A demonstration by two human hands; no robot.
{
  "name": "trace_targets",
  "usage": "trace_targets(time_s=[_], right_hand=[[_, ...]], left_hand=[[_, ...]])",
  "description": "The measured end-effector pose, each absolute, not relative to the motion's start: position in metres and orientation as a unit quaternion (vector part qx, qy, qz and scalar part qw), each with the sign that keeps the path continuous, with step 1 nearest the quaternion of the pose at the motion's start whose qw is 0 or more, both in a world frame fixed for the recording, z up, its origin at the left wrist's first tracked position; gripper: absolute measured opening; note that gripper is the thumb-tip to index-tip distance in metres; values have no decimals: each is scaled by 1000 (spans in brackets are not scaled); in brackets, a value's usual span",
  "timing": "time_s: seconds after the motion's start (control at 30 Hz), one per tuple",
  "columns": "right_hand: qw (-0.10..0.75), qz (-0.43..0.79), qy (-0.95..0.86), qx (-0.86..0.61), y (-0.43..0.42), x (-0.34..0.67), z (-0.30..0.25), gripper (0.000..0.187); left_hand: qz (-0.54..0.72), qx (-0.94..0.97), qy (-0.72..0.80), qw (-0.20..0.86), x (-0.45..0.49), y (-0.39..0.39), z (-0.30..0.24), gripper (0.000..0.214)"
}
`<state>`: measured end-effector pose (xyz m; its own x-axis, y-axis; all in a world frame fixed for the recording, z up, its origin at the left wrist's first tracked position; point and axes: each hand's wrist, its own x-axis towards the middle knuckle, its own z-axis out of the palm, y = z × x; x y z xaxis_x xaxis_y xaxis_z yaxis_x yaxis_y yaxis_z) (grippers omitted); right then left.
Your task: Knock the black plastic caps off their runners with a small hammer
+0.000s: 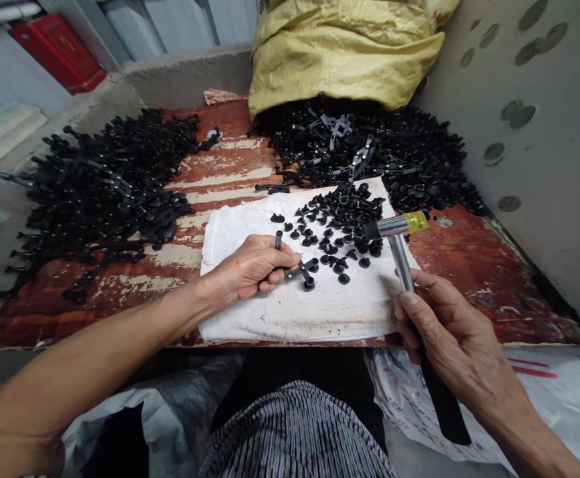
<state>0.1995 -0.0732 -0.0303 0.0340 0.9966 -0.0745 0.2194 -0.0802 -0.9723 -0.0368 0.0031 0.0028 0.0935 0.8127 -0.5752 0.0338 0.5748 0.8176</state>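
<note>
My left hand (257, 265) pinches a black cross-shaped plastic bracket (297, 271) with jointed arms, held just over a white cloth (250, 315). Round black caps sit at the ends of some of its arms. In my right hand (444, 318) is a small mallet (400, 255) with a metal shaft, a black handle and a yellow head face. Its head is raised above the cloth's right side, near the loose caps. Several small black round caps with stems (339, 262) lie scattered on the cloth, and a denser heap of them (352, 206) lies behind.
A large pile of black jointed brackets (105, 179) covers the table's left. More black parts (369, 146) spill from a yellow woven sack (339, 53) at the back. The worn red-brown tabletop (230, 166) meets a grey wall (529, 133) at right. Plastic bags (419, 398) hang below the front edge.
</note>
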Motion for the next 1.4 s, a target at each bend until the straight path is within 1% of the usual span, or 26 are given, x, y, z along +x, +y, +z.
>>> trace_targets(time_s=[0.1,0.23,0.37,0.47,0.53,0.67,0.73,0.87,1.0,1.07,1.1,1.17,1.2,1.23,1.33,1.37,1.4], right_hand=[[411,426,-558,-582,-73,201,-30,31],[373,352,-630,-583,-76,206,-33,31],[337,280,-701,-563,-80,205,-34,37],[328,225,-754,-522,-81,201,-32,41],[329,200,-783,-489,-82,198,-28,47],[344,153,-812,-446,-84,196,-20,64],[332,133,-823,-442,-83,196,-18,69],[280,123,-850,-430,-82,196,-12,69],[339,114,-824,-438,-88,193,-1,74],[340,96,-822,-446,-89,192,-2,75],[320,87,-832,-445,-89,192,-4,75],[247,85,-863,-432,-88,192,-10,74],[235,94,-867,-429,-88,193,-12,74],[241,102,-864,-431,-88,193,-13,73],[317,104,-829,-449,-89,194,-13,73],[317,96,-830,-448,-89,194,-13,73],[300,91,-840,-444,-89,194,-13,72]], left_hand=[[288,362,609,644,-35,8,6,21],[265,377,624,632,-33,10,10,24],[255,377,632,627,-32,10,12,25],[260,372,626,633,-31,12,13,28],[255,378,627,632,-31,13,13,29],[247,386,628,629,-32,11,12,30],[245,385,626,632,-32,10,11,29],[244,394,622,632,-34,11,8,28],[248,406,606,637,-37,10,5,24],[249,405,605,638,-38,9,5,22],[250,405,606,637,-37,8,5,22],[252,403,610,634,-37,7,5,22],[252,403,610,634,-36,6,5,22],[252,404,610,633,-36,6,5,22],[242,407,609,636,-38,7,2,19],[236,408,609,637,-39,8,0,18],[230,409,610,639,-39,8,-1,18]])
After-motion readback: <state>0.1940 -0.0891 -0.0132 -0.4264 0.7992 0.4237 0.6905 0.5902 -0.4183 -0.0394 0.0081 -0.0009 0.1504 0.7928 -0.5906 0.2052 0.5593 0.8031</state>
